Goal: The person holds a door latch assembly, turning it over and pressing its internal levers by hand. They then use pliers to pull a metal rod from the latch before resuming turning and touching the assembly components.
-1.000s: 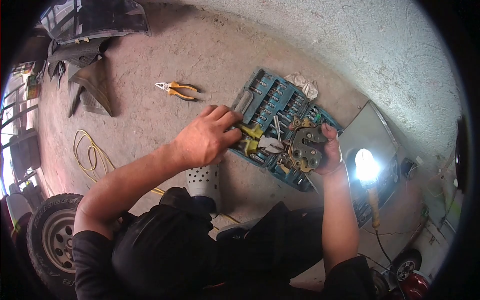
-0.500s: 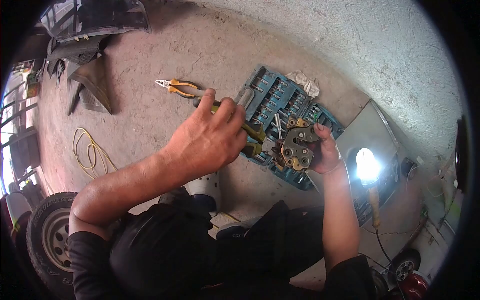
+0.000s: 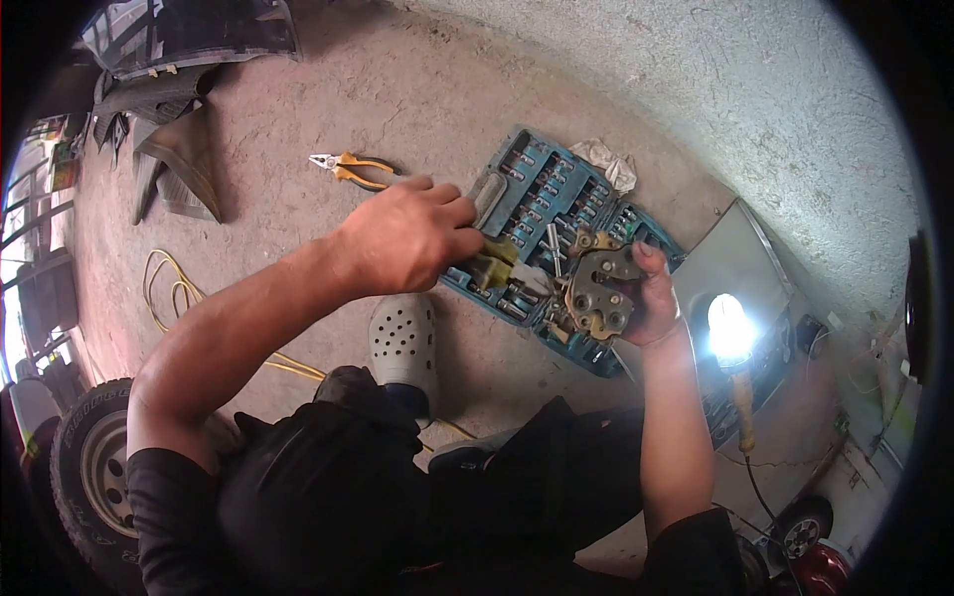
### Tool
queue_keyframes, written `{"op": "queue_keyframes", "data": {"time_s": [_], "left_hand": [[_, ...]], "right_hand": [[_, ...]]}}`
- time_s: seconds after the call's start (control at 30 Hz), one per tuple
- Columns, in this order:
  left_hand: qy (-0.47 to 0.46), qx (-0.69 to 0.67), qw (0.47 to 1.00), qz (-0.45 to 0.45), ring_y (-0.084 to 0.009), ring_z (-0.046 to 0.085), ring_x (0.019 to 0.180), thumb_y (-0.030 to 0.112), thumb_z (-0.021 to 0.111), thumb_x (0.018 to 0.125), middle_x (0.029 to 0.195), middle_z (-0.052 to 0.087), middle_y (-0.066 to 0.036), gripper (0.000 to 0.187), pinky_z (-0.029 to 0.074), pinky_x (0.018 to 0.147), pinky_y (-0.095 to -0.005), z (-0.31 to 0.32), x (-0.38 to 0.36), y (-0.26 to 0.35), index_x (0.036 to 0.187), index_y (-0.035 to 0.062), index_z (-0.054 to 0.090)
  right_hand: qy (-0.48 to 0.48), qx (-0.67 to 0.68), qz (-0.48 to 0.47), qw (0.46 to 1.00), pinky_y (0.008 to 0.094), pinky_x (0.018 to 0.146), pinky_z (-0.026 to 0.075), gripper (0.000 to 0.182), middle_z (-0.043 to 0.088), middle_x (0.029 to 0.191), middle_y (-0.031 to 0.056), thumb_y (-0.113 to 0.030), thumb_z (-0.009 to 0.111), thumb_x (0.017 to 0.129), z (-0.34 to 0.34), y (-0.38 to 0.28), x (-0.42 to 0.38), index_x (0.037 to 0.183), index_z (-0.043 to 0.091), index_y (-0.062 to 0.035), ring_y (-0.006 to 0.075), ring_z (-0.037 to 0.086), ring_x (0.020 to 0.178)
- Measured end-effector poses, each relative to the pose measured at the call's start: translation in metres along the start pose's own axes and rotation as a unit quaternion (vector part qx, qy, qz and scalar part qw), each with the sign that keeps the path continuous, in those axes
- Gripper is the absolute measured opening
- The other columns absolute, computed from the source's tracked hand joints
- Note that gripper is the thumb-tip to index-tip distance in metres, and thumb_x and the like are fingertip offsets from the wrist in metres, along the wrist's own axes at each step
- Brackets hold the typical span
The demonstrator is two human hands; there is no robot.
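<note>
My left hand (image 3: 412, 233) is wrapped round a yellow-green handled tool (image 3: 492, 266), which looks like pliers and is blurred by motion. Its pale metal end points at the left side of a metal latch mechanism (image 3: 604, 288); whether they touch is unclear. That mechanism, grey plates with brass-coloured edges, is gripped in my right hand (image 3: 651, 298), the thumb on its upper right edge. Below both hands lies an open blue socket case (image 3: 537, 189) with several sockets in it. Orange-and-black pliers (image 3: 353, 171) lie on the floor, just beyond my left hand.
A lit bulb lamp (image 3: 732, 333) stands at the right, beside a flat grey panel (image 3: 730, 253). A white rag (image 3: 606, 164) touches the wall side. Yellow cable (image 3: 164, 288), a tyre (image 3: 94, 467) and dark mats (image 3: 184, 164) lie leftward. A grey clog (image 3: 402, 343) is below.
My left hand has moved slightly up and left, and its fingers have curled closer. The tool has turned and blurred. The latch mechanism has shifted slightly right and tilted in my right hand.
</note>
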State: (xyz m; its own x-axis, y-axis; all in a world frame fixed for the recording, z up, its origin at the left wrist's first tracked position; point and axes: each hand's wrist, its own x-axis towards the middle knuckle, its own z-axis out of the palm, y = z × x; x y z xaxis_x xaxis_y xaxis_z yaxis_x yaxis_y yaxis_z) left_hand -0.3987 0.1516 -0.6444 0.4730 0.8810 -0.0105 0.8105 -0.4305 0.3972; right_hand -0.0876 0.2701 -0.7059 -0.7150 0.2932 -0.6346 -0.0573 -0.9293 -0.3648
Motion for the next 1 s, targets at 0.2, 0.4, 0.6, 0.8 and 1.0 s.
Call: {"op": "queue_keyframes", "data": {"time_s": [0.2,0.4,0.6,0.8,1.0], "left_hand": [[-0.045,-0.334,0.926,-0.171,-0.0266,0.063,0.075,-0.001,0.060,0.071,0.080,0.060,-0.016,0.021,0.050,0.069,-0.0403,0.062,-0.032,0.020,0.092,-0.0001,0.061],[-0.113,-0.519,0.778,-0.335,-0.0205,0.060,0.073,0.000,0.059,0.074,0.078,0.063,-0.016,0.024,0.049,0.070,-0.0364,0.068,-0.041,0.053,0.098,-0.0024,0.062],[-0.014,-0.306,0.925,-0.227,-0.0357,0.064,0.094,0.000,0.062,0.075,0.102,0.062,-0.020,0.032,0.053,0.085,-0.0408,0.071,-0.042,0.040,0.106,-0.0051,0.062],[-0.006,-0.244,0.948,-0.205,-0.0378,0.056,0.119,-0.001,0.064,0.075,0.128,0.056,-0.021,0.035,0.051,0.101,-0.0426,0.076,-0.043,0.033,0.110,-0.0054,0.063],[-0.034,-0.215,0.956,-0.199,-0.0362,0.049,0.131,0.000,0.063,0.072,0.140,0.051,-0.020,0.043,0.045,0.109,-0.0443,0.062,-0.043,0.044,0.115,-0.0033,0.064]], "right_hand": [[-0.015,0.019,0.001,1.000,0.0551,0.090,0.057,0.071,0.065,0.126,0.0184,-0.055,0.059,0.091,0.002,0.002,0.002,0.136,0.055,-0.0002,0.0354,0.068,0.108],[-0.026,0.011,0.013,1.000,0.0564,0.090,0.057,0.068,0.067,0.121,0.0175,-0.054,0.058,0.092,0.008,0.005,0.006,0.135,0.057,-0.0005,0.0356,0.069,0.107],[0.019,0.013,0.002,1.000,0.0554,0.091,0.058,0.065,0.067,0.122,0.0176,-0.054,0.057,0.093,0.013,0.005,0.004,0.133,0.058,-0.0026,0.0380,0.068,0.109],[-0.007,0.033,0.003,0.999,0.0560,0.094,0.056,0.067,0.065,0.123,0.0212,-0.057,0.056,0.094,0.012,0.008,0.001,0.133,0.058,-0.0021,0.0442,0.063,0.116],[0.035,0.029,-0.017,0.999,0.0546,0.093,0.057,0.069,0.066,0.121,0.0212,-0.057,0.056,0.094,0.014,0.006,-0.003,0.133,0.057,-0.0009,0.0421,0.064,0.114]]}}
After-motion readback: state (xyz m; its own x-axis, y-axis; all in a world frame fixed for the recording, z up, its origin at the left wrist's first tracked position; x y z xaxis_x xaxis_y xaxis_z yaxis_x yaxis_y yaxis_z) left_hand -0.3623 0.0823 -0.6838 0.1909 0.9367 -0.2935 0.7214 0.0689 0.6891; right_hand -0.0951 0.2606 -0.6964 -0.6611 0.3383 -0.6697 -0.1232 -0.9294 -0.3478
